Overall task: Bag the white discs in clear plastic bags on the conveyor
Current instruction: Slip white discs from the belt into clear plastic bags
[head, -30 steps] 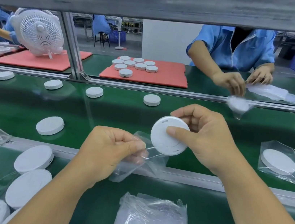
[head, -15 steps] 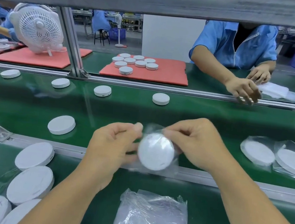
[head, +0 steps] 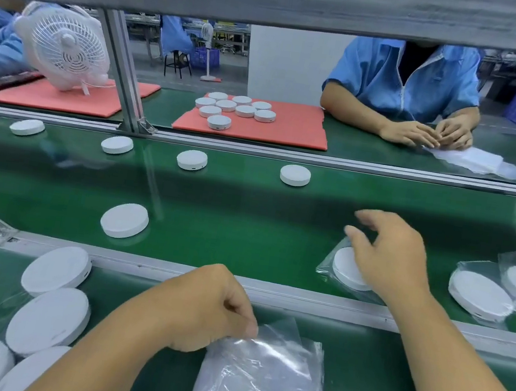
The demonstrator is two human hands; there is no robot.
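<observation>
- Head view, right of centre: a bagged disc (head: 347,267) lies on the conveyor (head: 245,226), just beside the right hand (head: 387,256), whose fingers are loosely spread, nothing grasped. If the open bag mouth is caught, the disc could be dragged out.
- Lower centre: the top sheet of the bag stack (head: 260,378) is pinched by the left hand (head: 201,306); two bags may be lifted together, since the film clings.
- Lower left: unbagged discs (head: 47,319) wait.

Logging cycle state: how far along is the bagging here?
Done: three bagged discs lie on the belt, the newest one under the open right hand, two more to its right. In hand: the left hand pinches a bag off the bag stack. Left: the bare disc mid-belt and the near pile.
</observation>
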